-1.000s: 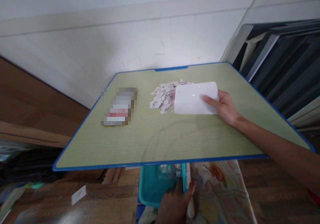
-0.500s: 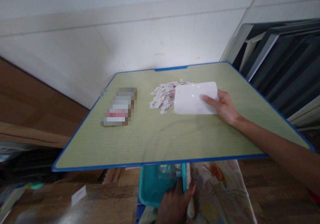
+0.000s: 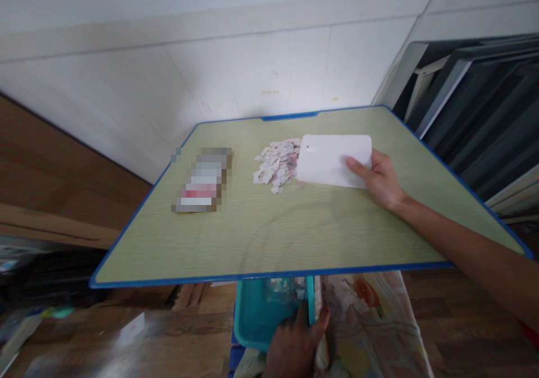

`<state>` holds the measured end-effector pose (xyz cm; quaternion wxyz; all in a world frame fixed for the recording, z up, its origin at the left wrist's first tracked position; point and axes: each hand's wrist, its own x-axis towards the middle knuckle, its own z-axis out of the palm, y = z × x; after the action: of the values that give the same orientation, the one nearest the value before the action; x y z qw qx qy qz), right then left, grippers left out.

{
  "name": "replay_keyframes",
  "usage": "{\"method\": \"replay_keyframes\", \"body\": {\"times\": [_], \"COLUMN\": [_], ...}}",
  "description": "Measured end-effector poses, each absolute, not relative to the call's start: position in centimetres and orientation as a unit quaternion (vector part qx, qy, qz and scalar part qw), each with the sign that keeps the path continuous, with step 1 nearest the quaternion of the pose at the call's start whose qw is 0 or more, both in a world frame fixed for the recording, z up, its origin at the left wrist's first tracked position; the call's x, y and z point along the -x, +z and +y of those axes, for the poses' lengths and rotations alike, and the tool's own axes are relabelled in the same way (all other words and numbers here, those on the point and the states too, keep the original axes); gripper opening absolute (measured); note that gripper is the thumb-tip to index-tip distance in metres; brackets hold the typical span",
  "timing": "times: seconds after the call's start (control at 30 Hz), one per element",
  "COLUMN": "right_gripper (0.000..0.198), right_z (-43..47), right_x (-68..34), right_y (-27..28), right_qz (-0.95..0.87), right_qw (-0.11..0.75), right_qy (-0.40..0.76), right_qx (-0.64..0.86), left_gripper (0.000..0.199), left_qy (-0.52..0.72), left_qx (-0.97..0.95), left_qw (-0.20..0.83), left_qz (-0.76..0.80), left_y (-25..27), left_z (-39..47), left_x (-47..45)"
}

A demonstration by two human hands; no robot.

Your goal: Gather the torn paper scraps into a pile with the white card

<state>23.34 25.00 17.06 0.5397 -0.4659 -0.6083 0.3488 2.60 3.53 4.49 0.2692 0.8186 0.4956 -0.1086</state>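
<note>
My right hand (image 3: 382, 180) grips the right end of a thin white rectangular board (image 3: 332, 160) with a small hole near its upper left corner, the thumb lying on its face. The board's left edge is beside a pile of torn paper scraps (image 3: 275, 164) and hides part of it. Below the table's front edge, my left hand (image 3: 295, 341) is closed on the right rim of a teal plastic basin (image 3: 252, 316), with the thumb on the outer side and fingers inside. Some clear and pale items lie in the basin, partly hidden by the table.
The green table (image 3: 202, 249) has a blue border and stands against a white wall (image 3: 252, 69). A blurred-out flat object (image 3: 202, 181) lies on its left side. Dark panels (image 3: 484, 103) lean at the right. A patterned cloth (image 3: 370, 322) is beside the basin. Brown cardboard (image 3: 63, 164) stands left.
The white board has moved slightly to the right and its tilt has changed, with its lower left corner higher. My left hand stays at the basin rim.
</note>
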Motion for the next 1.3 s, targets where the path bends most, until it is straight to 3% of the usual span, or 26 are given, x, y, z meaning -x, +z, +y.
{"method": "replay_keyframes", "body": {"times": [0.47, 0.67, 0.83, 0.97, 1.1, 1.3], "right_gripper": [0.021, 0.024, 0.021, 0.022, 0.023, 0.027], "right_z": [24.68, 25.19, 25.55, 25.24, 24.85, 25.17], "right_x": [-23.30, -23.71, -23.76, -23.50, -23.38, -23.71], "right_y": [17.26, 17.01, 16.67, 16.87, 17.25, 17.26], "right_qz": [-0.590, -0.587, -0.594, -0.599, -0.589, -0.568], "right_qw": [0.522, 0.548, 0.565, 0.552, 0.533, 0.552], "right_qy": [0.421, 0.375, 0.336, 0.355, 0.401, 0.382], "right_qx": [0.449, 0.464, 0.464, 0.459, 0.456, 0.477], "left_gripper": [0.069, 0.077, 0.070, 0.065, 0.072, 0.075], "left_qy": [-0.109, -0.102, -0.107, -0.122, -0.116, -0.116], "left_qx": [-0.829, -0.831, -0.831, -0.827, -0.825, -0.826], "left_qw": [0.240, 0.246, 0.241, 0.247, 0.252, 0.247], "left_qz": [0.494, 0.489, 0.490, 0.491, 0.492, 0.494], "left_y": [4.31, 4.00, 4.10, 4.50, 4.49, 4.32], "left_z": [3.39, 3.17, 3.27, 3.41, 3.36, 3.30], "left_x": [-2.56, -2.52, -2.59, -2.66, -2.63, -2.64]}}
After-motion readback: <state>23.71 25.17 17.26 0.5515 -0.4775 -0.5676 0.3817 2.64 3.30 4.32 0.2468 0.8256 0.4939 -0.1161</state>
